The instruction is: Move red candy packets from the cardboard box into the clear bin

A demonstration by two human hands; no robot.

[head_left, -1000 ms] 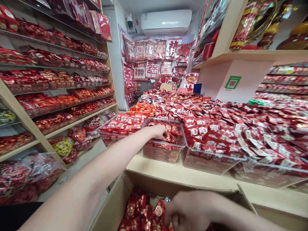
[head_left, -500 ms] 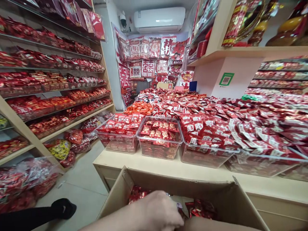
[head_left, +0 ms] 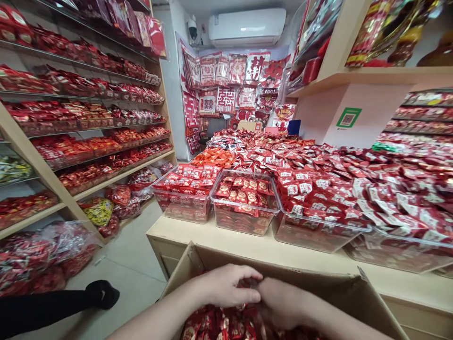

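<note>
Both my hands are down inside an open cardboard box [head_left: 318,283] at the bottom of the view, over a heap of small red candy packets [head_left: 215,326]. My left hand [head_left: 226,285] has its fingers curled and pinched together over the packets. My right hand [head_left: 283,304] meets it fingertip to fingertip, also closed into the heap. What each hand grips is hidden under the fingers. Beyond the box, a clear plastic bin [head_left: 244,203] filled with the same red packets stands on the wooden counter [head_left: 247,248].
More clear bins [head_left: 184,196] and a wide spread of red packets [head_left: 354,184] cover the counter to the right. Shelves [head_left: 81,127] of red goods line the left wall. A black-clad leg and foot [head_left: 102,295] rest on the floor aisle at lower left.
My left hand left the clear bin on the counter and came back down into the cardboard box. It now meets my right hand over the packets.
</note>
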